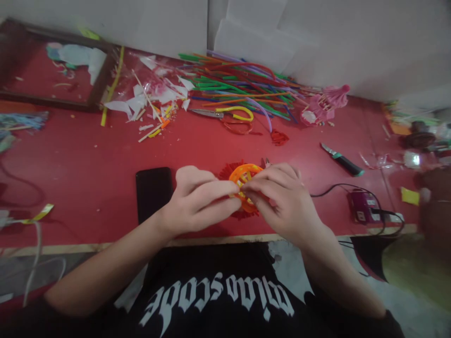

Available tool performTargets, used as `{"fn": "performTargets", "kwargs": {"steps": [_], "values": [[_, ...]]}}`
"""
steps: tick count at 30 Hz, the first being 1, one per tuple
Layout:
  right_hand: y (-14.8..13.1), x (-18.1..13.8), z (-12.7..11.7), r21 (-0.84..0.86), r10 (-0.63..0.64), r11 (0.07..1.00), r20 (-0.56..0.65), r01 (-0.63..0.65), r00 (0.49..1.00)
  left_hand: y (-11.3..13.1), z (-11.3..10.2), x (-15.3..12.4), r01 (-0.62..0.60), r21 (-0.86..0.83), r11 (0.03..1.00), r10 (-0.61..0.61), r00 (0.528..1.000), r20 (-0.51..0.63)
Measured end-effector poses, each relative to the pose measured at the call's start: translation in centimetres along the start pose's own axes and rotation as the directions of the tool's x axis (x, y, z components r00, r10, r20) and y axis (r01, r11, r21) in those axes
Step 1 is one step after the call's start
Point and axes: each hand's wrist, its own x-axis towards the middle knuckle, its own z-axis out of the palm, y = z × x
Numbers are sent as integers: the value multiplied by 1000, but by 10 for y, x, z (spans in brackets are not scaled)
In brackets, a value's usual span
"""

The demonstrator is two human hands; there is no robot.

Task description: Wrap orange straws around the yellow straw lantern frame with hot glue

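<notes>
An orange ring-shaped craft piece [243, 170] with yellow bits inside and red fringe [229, 169] around it is held close to the table's front edge. My left hand [202, 199] is closed at its left side, fingertips pressed together on the near part of the ring. From the right, my right hand [285, 197] pinches at the ring's middle, and its fingertips meet those of the left. Whatever small thing sits between the right fingertips is hidden. A black phone [153, 192] lies just left of my left hand. A small metal tip [267, 162] pokes out behind my right hand.
Yellow-and-red-handled scissors [234, 114] lie beyond my hands, before a heap of coloured pipe cleaners [239, 84]. To the right are a utility knife [341, 159], a pink craft model [326, 105] and a purple box with cables [364, 206]. White scraps [136, 101] lie left.
</notes>
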Motion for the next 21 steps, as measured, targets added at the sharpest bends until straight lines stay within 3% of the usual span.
{"fn": "performTargets", "kwargs": {"steps": [5,9,12,16,21], "values": [[2,0,1,8,-7,1000,0,7,1000,-19,-8,14,99,-83,992,-88,988,125],[3,0,0,24,-16,1000,-2,16,1000,-27,-4,19,66,-209,976,-7,964,267],[2,-4,-3,38,19,999,-46,-17,999,-26,1,19,71,-273,959,3,965,262],[-2,-16,-5,76,37,997,-190,-23,981,-23,1,17,69,-253,965,-9,974,228],[-4,-35,9,55,66,997,-194,-57,979,-17,-5,21,6,-213,977,38,979,199]]}}
